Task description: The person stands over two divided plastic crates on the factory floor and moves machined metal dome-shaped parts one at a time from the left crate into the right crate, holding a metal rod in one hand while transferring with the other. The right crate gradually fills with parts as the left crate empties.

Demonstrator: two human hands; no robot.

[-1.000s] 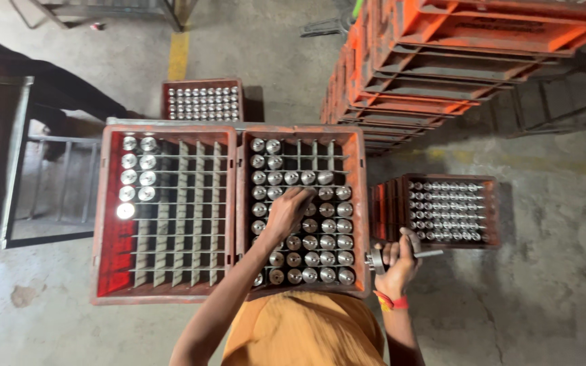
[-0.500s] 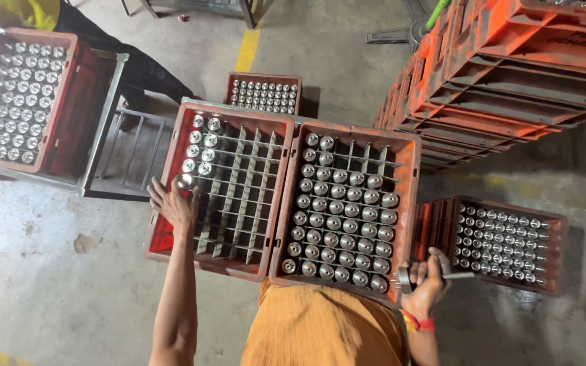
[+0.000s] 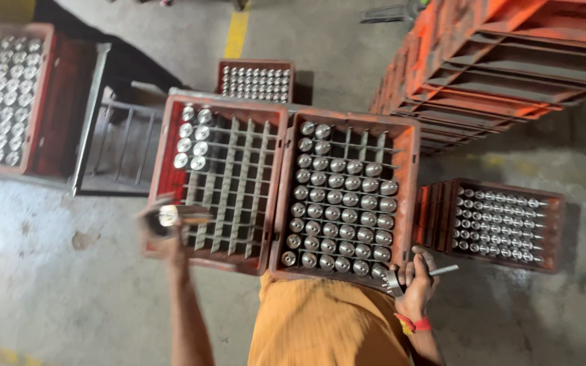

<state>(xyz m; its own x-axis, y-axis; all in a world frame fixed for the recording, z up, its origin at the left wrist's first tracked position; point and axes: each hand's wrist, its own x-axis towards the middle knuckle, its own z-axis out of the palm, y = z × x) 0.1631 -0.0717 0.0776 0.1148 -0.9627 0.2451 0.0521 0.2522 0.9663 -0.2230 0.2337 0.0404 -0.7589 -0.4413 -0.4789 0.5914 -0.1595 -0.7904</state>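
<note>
Two red crates with grid dividers stand side by side in front of me. The left crate (image 3: 164, 163) holds only several shiny metal cylinders in its far left corner. The right crate (image 3: 409, 183) is almost full of them. My left hand (image 3: 159, 230) is at the near left corner of the left crate, blurred, closed on a shiny metal part (image 3: 169, 215). At the near right corner of the right crate, my right hand (image 3: 416, 276) grips a metal part with a thin shaft (image 3: 442, 270) sticking out to the right.
A third crate (image 3: 556, 227) full of metal parts sits on the floor to the right, another (image 3: 256, 66) lies beyond, and one (image 3: 52, 102) at far left. Empty orange crates (image 3: 510, 61) are stacked at top right. A grey metal frame (image 3: 96, 108) stands left of the crates.
My left hand has left the right crate, swung across to the left crate's near left corner and now holds a metal part. My right hand stays by the right crate's corner.
</note>
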